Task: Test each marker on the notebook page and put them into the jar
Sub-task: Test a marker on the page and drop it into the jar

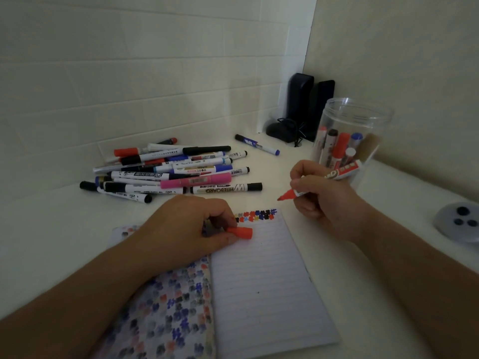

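A heap of markers [171,171] lies at ten o'clock on the white table [51,229]; the left hand [186,226] pinches a red cap [242,232] on the open notebook [259,281], the right hand [318,193] grips an uncapped red marker [321,181] above the table beside the page, and the jar [350,136] stands at two o'clock, speakers [303,107] behind.

Home desk corner, white tabletop [64,242], tiled wall [129,73], black speakers [308,104]

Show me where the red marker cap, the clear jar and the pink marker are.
red marker cap [242,232], head view, middle of the cap.
clear jar [363,110], head view, bare upper wall.
pink marker [195,180], head view, middle of the barrel.
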A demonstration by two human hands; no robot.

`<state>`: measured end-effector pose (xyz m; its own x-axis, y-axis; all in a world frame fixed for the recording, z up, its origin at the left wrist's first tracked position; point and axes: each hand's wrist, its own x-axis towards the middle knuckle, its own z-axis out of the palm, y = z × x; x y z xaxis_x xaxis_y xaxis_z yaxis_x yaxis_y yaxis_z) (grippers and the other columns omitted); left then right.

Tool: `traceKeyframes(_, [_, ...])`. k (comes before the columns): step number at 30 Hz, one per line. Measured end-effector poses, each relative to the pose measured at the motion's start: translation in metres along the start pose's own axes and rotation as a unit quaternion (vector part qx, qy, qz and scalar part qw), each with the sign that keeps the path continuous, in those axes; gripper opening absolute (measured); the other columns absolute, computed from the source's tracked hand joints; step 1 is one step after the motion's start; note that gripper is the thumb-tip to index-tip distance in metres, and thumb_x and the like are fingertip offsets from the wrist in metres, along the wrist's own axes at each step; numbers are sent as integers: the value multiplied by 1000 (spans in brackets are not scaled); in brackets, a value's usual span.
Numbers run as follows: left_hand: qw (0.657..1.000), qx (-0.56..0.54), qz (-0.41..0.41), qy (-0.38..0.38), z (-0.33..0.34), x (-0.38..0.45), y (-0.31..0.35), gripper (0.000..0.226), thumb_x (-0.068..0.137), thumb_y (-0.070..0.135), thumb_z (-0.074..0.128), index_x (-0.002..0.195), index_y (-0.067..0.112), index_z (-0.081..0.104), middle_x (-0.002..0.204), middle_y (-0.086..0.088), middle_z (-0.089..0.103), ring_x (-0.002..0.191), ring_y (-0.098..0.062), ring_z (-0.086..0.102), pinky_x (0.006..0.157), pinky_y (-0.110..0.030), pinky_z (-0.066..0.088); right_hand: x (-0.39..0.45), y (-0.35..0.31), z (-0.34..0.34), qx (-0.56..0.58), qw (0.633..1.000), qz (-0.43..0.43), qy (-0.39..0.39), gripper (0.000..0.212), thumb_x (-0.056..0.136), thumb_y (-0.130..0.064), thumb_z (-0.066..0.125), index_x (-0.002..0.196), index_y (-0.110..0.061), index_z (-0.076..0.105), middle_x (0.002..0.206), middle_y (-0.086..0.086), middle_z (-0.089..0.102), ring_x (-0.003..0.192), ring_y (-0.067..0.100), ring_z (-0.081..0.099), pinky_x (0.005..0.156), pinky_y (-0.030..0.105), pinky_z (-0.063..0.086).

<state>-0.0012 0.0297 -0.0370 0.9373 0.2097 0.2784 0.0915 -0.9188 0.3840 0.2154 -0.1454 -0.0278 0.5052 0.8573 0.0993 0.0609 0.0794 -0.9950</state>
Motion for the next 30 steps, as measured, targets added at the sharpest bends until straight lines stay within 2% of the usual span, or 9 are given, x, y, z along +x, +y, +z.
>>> traceKeyframes(2, [1000,-3,-2,-2,0,0,0,26,81,60,66,101,44,70,90,28,67,90,12,60,75,-9,48,-1,-1,3,-25,1000,15,6,11,77,-8,59,69,-13,52,56,7,39,47,16,28,43,21,26])
traceKeyframes(3, [1000,-4,-2,-1,0,0,0,26,81,59,67,101,44,70,90,28,67,90,12,60,75,-9,48,-1,0,4,-38,999,24,17,15,78,-8,59,66,-14,53,57,7,40,48,16,29,43,20,25])
traceKeyframes(6, [1000,-4,-5,-3,1,-1,-1,24,82,57,69,101,43,70,91,28,67,91,11,60,76,-11,49,2,4,7,-92,993,27,65,36,98,-15,65,64,-15,55,57,7,47,47,17,36,41,21,31])
traceKeyframes(8, [1000,-7,-5,-1,1,0,-2,22,83,55,71,101,42,70,92,28,68,91,11,61,77,-14,52,2,5,10,-144,986,19,83,35,99,-29,68,69,-15,59,57,5,55,49,18,46,44,22,39])
traceKeyframes(10, [1000,-13,-3,-2,1,0,-1,22,83,55,71,101,42,70,92,27,68,91,10,61,78,-15,53,2,5,12,-180,980,12,85,31,95,-35,72,76,-12,62,58,3,59,51,16,52,47,23,44])
traceKeyframes(13, [1000,-16,-5,-6,1,0,-1,21,83,54,71,101,43,70,92,27,68,92,10,61,78,-16,53,2,5,14,-232,969,16,86,25,91,-22,77,76,-10,61,58,2,59,53,15,54,48,22,45])
traceKeyframes(16, [1000,-15,-7,-5,2,0,-2,22,83,54,71,101,43,70,92,27,68,92,9,61,78,-16,53,3,6,13,-223,969,35,106,24,90,-12,73,72,-10,57,55,2,56,50,14,51,45,21,42])
traceKeyframes(22, [1000,-12,-6,-2,2,1,-2,23,81,59,66,99,45,69,91,28,67,92,12,60,75,-7,47,5,12,14,-227,958,27,172,27,89,-13,71,70,-10,52,58,10,60,48,18,55,46,24,46])
traceKeyframes(30, [1000,-12,-9,2,3,0,-3,21,82,55,72,99,45,69,91,28,67,90,10,61,78,-17,54,4,11,19,-289,944,16,162,28,87,-16,74,70,-9,53,58,9,60,44,10,56,48,21,48])
